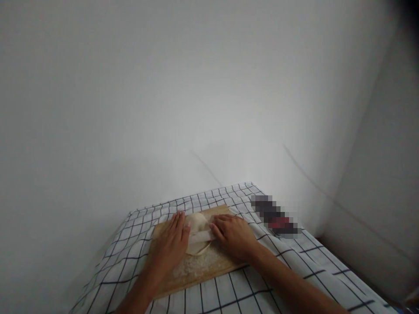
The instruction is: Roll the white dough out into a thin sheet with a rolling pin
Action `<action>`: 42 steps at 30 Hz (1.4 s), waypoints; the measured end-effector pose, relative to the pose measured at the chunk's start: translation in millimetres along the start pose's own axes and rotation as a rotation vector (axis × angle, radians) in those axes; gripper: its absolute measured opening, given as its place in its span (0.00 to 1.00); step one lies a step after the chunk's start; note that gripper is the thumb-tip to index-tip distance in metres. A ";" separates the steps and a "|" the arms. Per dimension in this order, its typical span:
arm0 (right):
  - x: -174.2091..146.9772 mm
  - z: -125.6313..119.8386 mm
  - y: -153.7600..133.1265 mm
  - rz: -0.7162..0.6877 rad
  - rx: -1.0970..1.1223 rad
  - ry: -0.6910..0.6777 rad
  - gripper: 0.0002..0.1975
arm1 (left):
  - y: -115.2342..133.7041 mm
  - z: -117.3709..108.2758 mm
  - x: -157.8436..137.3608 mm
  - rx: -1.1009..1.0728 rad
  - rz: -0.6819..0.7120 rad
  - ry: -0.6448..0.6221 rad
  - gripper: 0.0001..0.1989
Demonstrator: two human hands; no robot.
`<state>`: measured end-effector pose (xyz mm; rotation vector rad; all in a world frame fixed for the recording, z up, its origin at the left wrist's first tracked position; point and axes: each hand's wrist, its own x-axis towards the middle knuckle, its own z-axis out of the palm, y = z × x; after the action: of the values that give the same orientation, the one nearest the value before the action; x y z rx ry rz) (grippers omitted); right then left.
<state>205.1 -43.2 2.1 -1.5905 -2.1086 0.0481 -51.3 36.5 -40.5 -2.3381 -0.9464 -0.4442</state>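
Note:
A pale flat piece of dough lies on a wooden board dusted with flour. A white rolling pin rests across the dough between my hands. My left hand lies flat on the pin's left end, fingers stretched out and pressing down. On the pin's right end sits my right hand, palm down, fingers together. Both forearms reach in from the bottom edge.
The board lies on a table covered by a white cloth with a dark grid. A blurred dark and red object sits at the cloth's back right. White walls rise close behind and to the right.

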 end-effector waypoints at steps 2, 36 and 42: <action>1.6 0.7 1.1 0.019 0.001 0.001 0.22 | -13.6 11.4 15.3 -0.028 -0.001 -0.136 0.21; 1.9 7.9 -6.6 0.082 -0.010 0.032 0.21 | 86.9 -68.2 -50.0 -0.119 -0.181 0.061 0.35; 1.8 6.6 -8.9 0.046 -0.055 0.038 0.22 | 64.8 -52.0 -45.8 -0.130 -0.156 0.063 0.33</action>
<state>194.1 -42.7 -0.2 -1.6582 -2.0612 -0.0244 -41.3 -57.6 -47.3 -2.3593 -1.1036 -0.6558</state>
